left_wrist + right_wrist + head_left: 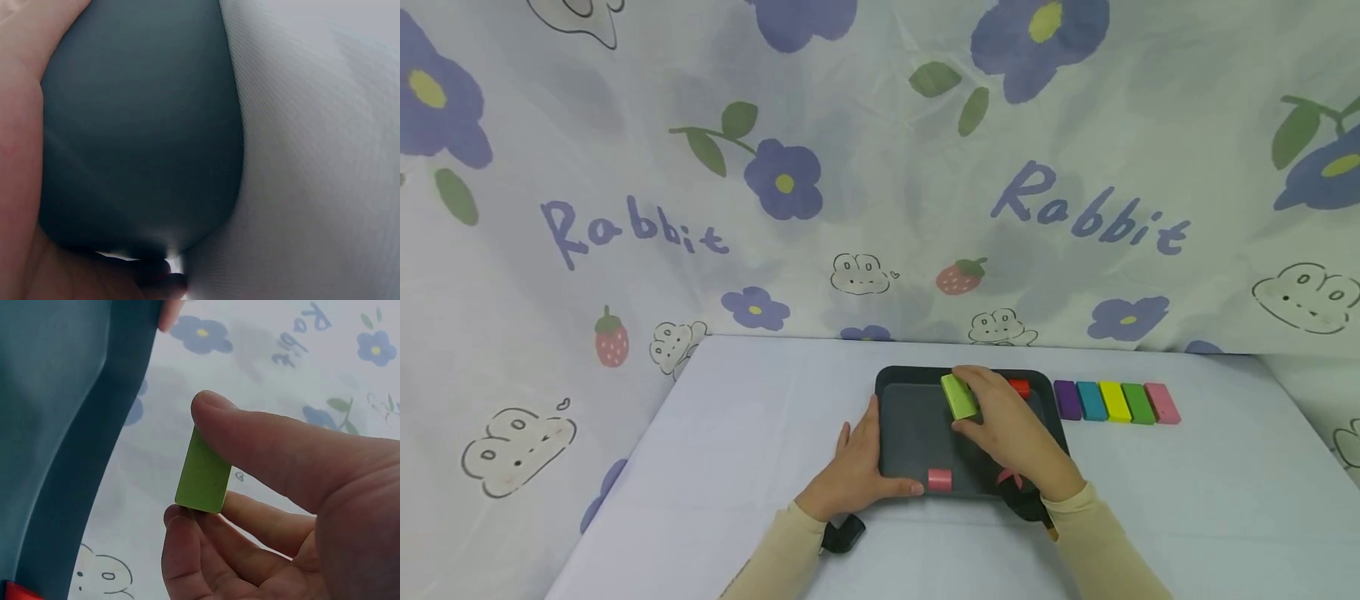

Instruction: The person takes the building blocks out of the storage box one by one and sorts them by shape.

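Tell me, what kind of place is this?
Probably a little play corner indoors: there's a white table, a rabbit-print cloth hung behind it, and a row of coloured blocks beside a dark tray.

A Rabbit-lettered floral cloth (887, 192) hangs behind the white table (745, 433).

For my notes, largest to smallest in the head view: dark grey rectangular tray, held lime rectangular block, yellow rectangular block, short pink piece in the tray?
1. Tray
2. Lime block and yellow block: too alike to rank
3. Pink piece
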### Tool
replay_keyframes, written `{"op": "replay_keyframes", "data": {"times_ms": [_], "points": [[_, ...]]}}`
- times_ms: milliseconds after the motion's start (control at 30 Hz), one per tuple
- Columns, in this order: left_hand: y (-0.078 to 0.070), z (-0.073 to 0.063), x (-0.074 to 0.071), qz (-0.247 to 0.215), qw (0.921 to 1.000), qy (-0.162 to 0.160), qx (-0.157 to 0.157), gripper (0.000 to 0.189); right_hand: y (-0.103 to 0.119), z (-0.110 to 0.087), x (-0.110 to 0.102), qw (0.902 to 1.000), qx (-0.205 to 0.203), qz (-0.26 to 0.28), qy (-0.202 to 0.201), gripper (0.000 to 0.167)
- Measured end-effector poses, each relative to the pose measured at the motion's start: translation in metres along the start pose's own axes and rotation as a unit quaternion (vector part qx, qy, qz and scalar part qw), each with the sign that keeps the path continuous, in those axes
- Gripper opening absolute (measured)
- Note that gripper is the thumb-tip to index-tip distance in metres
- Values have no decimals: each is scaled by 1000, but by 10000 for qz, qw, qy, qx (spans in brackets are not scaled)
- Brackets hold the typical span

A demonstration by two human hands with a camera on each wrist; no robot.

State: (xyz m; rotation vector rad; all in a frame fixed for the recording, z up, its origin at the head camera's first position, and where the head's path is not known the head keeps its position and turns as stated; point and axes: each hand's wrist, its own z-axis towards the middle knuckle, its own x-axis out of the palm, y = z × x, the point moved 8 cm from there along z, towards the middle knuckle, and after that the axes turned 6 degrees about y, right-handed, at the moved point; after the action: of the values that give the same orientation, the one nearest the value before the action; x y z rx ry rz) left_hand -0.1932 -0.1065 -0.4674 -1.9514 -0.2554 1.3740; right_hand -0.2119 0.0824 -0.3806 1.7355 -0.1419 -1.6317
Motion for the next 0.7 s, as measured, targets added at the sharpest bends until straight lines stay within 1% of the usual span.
{"op": "replay_keyframes", "data": {"times_ms": [100,333,700], "points": [[1,0,0,10,10000,-7,13,140,-2,0,-3,10000,2,37,3,71],[0,0,0,-18,10000,-23,35,141,-7,-1,-11,9998,-61,-45,-156,70],[1,1,1,-37,9999,-54,87,141,-20,-4,-26,9997,49,68,-245,69]]}}
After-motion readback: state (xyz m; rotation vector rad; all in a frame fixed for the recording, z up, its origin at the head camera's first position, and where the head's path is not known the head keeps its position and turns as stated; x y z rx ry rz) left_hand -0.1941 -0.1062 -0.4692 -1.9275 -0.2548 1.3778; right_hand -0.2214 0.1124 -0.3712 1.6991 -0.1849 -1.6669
